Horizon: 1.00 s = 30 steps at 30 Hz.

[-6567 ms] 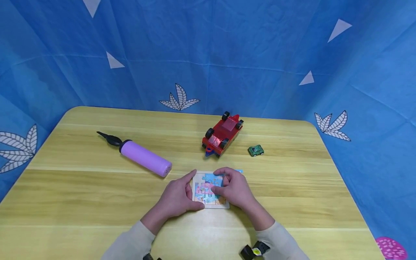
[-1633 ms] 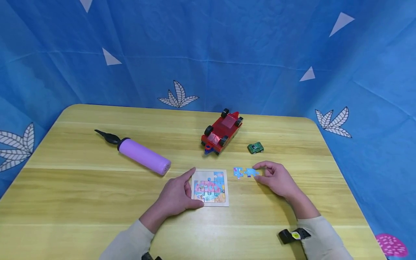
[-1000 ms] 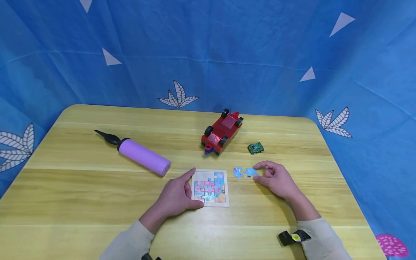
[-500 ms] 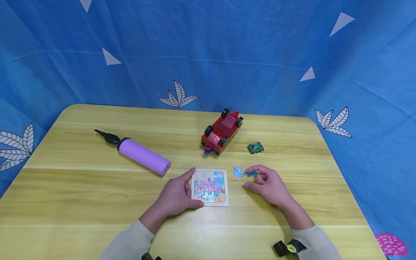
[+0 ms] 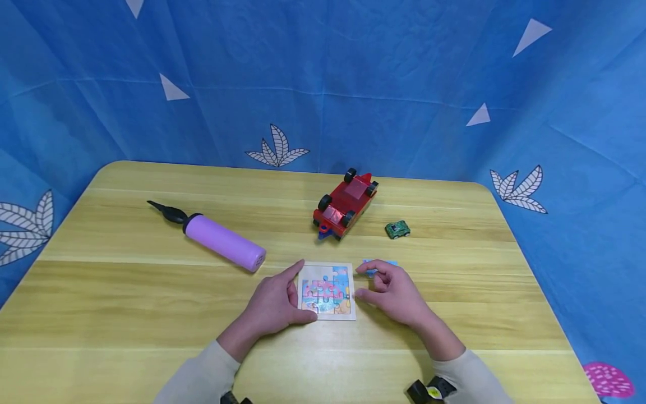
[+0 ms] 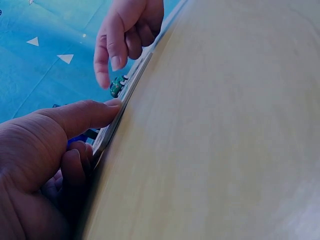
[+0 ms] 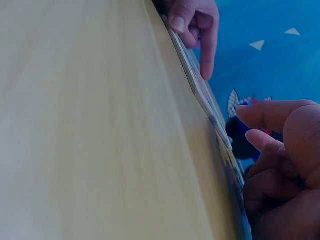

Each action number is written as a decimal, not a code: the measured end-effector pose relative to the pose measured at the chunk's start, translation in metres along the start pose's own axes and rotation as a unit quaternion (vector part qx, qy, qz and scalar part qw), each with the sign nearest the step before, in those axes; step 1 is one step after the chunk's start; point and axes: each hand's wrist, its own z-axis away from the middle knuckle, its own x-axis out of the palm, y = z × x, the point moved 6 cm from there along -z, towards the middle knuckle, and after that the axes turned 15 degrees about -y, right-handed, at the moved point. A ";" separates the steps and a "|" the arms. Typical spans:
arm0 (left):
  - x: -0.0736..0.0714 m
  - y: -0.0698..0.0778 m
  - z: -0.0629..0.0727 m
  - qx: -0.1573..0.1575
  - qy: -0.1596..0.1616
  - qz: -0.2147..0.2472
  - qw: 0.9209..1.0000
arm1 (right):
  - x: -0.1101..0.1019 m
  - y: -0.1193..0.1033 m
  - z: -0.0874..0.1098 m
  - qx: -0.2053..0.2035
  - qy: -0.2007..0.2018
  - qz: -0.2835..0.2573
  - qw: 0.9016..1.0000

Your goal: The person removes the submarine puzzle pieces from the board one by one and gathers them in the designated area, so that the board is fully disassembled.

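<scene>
A square jigsaw puzzle (image 5: pixel 318 272) in a pale wooden tray lies flat on the table, with pink and blue pieces set in it. Its upper left part shows bare wood. My left hand (image 5: pixel 272 303) holds the tray at its left side, index finger at the far corner and thumb (image 6: pixel 102 114) at the near edge. My right hand (image 5: pixel 393 292) hovers by the tray's right edge. Its thumb and index finger are apart, with nothing between them in the right wrist view. Behind it, loose blue puzzle pieces (image 5: pixel 391 262) lie on the table, mostly covered by the hand.
A red toy vehicle (image 5: pixel 348 205) rests wheels up beyond the puzzle. To its right is a small green toy car (image 5: pixel 397 229). A purple hand pump (image 5: pixel 224 242) with a black nozzle lies at the left. Blue cloth (image 5: pixel 323 84) hangs behind the wooden table (image 5: pixel 126 314).
My right hand has left the loose pieces and moved left to the tray's edge, its fingers empty. The left hand keeps its hold on the tray.
</scene>
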 end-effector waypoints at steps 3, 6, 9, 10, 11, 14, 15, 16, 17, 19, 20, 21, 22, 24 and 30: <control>0.000 0.000 0.000 0.000 0.001 0.001 1.000 | 0.007 -0.006 -0.006 -0.006 -0.011 0.000 1.000; -0.001 0.000 0.001 0.002 0.001 0.001 1.000 | 0.013 -0.011 -0.011 -0.009 -0.023 -0.001 1.000; -0.001 0.001 0.001 0.008 0.003 -0.001 1.000 | 0.017 -0.016 -0.016 -0.011 -0.033 0.003 0.999; -0.001 0.001 0.001 0.010 0.003 -0.001 1.000 | 0.019 -0.017 -0.017 -0.010 -0.035 0.005 0.999; -0.001 0.000 0.001 0.011 0.004 -0.002 1.000 | 0.020 -0.018 -0.019 -0.008 -0.037 0.007 0.999; 0.000 0.000 0.000 0.012 0.006 -0.002 1.000 | 0.022 -0.019 -0.022 -0.004 -0.042 0.017 0.999; 0.000 0.000 0.000 0.011 0.006 -0.001 1.000 | 0.023 -0.019 -0.023 -0.001 -0.044 0.020 0.999; 0.000 0.000 0.000 0.011 0.006 -0.001 1.000 | 0.024 -0.020 -0.023 0.000 -0.045 0.023 0.999; -0.001 0.000 0.000 0.009 0.006 -0.001 1.000 | 0.024 -0.020 -0.024 0.002 -0.047 0.026 0.999; -0.001 0.000 0.000 0.008 0.006 0.000 1.000 | 0.025 -0.020 -0.025 0.001 -0.050 0.032 0.998; -0.001 -0.001 0.000 0.007 0.006 -0.001 1.000 | 0.026 -0.021 -0.026 0.000 -0.051 0.035 0.998; -0.001 -0.001 0.000 0.007 0.006 -0.001 1.000 | 0.026 -0.021 -0.026 -0.001 -0.052 0.037 0.998; -0.001 -0.001 0.000 0.008 0.006 -0.001 1.000 | 0.026 -0.021 -0.027 -0.003 -0.052 0.040 0.998; 0.000 -0.001 0.000 0.009 0.005 -0.003 1.000 | 0.026 -0.021 -0.028 -0.004 -0.052 0.043 0.998; -0.001 0.001 0.001 0.012 0.003 -0.003 1.000 | 0.026 -0.020 -0.030 0.003 -0.059 0.045 0.997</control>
